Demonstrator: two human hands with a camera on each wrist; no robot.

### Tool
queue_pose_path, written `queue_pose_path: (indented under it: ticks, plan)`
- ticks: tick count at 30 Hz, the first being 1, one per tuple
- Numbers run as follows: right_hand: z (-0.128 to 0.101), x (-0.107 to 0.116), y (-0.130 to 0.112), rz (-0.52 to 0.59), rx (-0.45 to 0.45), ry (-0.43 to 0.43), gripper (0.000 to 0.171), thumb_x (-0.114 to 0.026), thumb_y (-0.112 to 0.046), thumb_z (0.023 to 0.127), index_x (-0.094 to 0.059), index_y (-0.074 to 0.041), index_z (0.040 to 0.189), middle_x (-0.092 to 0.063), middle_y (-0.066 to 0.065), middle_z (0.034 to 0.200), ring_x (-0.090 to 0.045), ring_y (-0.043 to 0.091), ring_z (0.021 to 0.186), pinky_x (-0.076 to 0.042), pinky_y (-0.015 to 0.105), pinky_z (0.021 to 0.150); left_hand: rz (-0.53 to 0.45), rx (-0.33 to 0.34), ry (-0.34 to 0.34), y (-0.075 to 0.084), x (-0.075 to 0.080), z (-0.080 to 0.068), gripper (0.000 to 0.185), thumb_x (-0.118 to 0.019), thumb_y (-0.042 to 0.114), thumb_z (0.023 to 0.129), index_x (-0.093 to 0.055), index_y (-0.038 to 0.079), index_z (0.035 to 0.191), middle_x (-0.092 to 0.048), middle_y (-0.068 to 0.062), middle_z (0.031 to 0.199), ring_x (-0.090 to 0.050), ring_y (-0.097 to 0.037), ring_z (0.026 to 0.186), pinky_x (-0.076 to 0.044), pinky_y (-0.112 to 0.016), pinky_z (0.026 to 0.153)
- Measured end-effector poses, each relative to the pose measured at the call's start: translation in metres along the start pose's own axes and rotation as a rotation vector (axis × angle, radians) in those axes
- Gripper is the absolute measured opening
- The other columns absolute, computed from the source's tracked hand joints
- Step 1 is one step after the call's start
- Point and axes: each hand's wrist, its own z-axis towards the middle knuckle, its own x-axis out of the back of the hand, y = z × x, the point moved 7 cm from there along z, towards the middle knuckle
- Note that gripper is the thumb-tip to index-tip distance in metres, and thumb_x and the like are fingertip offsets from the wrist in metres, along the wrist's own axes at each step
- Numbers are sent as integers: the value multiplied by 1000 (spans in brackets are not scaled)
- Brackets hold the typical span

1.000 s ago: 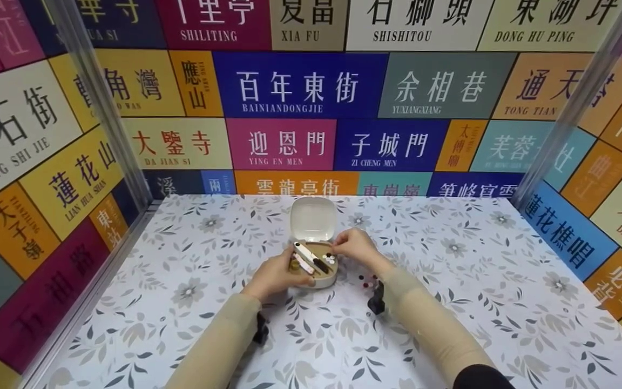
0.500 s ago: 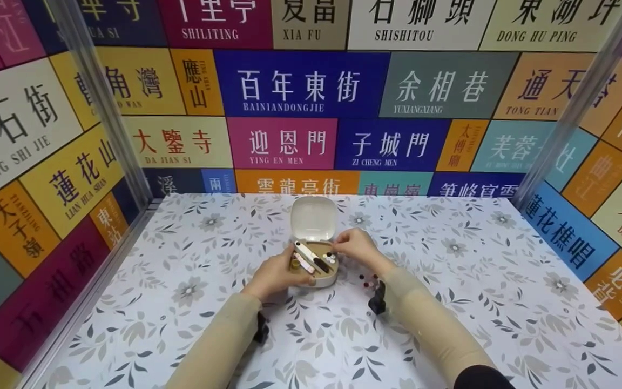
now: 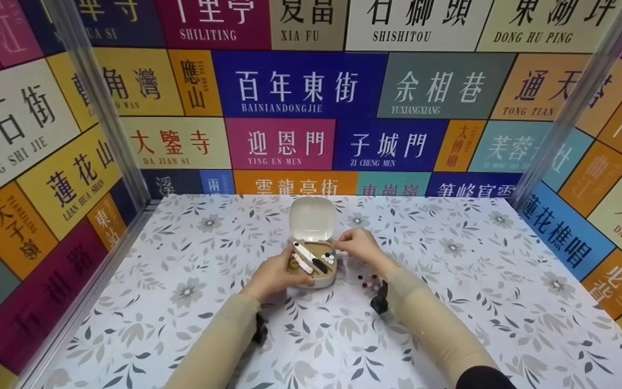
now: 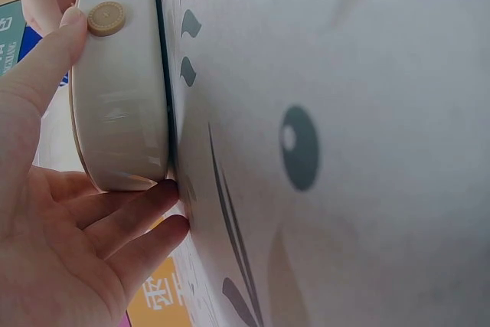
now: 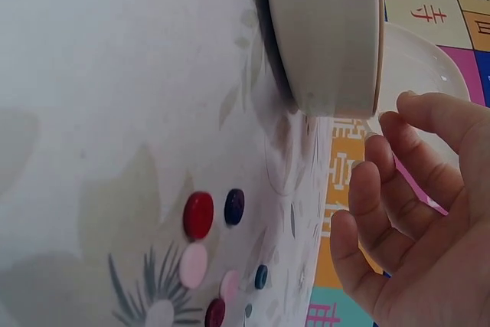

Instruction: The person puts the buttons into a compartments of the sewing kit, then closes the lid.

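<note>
A small cream sewing box (image 3: 323, 282) sits on the table with its lid (image 3: 312, 219) raised. My left hand (image 3: 277, 274) grips its left side; in the left wrist view the thumb lies beside a round tan knob (image 4: 106, 18) on the front. Inside are a white stick-like tool (image 3: 304, 252) with a black end, a pink-and-white stick (image 3: 303, 265) and several small buttons (image 3: 329, 259). My right hand (image 3: 359, 246) is at the right rim, its fingertips over the edge. The right wrist view shows those fingers loosely bent, with nothing visible between them.
Several loose buttons (image 5: 199, 215), red, pink and dark, lie on the table right of the box, beside the right wrist. A floral cloth (image 3: 192, 335) covers the table. Sign-printed walls (image 3: 300, 86) with clear corner posts (image 3: 107, 113) stand around it.
A bluish button now shows among the white and black ones in the box, by my right fingertips. Both hands and the box have stayed in nearly the same place.
</note>
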Motion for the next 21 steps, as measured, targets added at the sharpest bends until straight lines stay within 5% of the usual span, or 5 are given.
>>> queue_pose_path:
  ticks: [9,21]
  plan:
    - [-5,14,5,15,37,10,13,-73,-19,83,-75,-6,81,-69,2,76,-60,18,66,-50,26,56,13,1,4,0,-1,-2,114,-86,50,65,-27,11,154,-51,-14,141,-50,-32,125,-35,-46,108]
    - [-11,33,27,-22,-25,23,10,-75,-17,82,-75,-8,81,-69,2,78,-65,29,74,-51,27,57,12,21,-3,0,-2,-1,117,-85,52,64,-23,14,155,-46,-13,146,-44,-32,130,-29,-47,111]
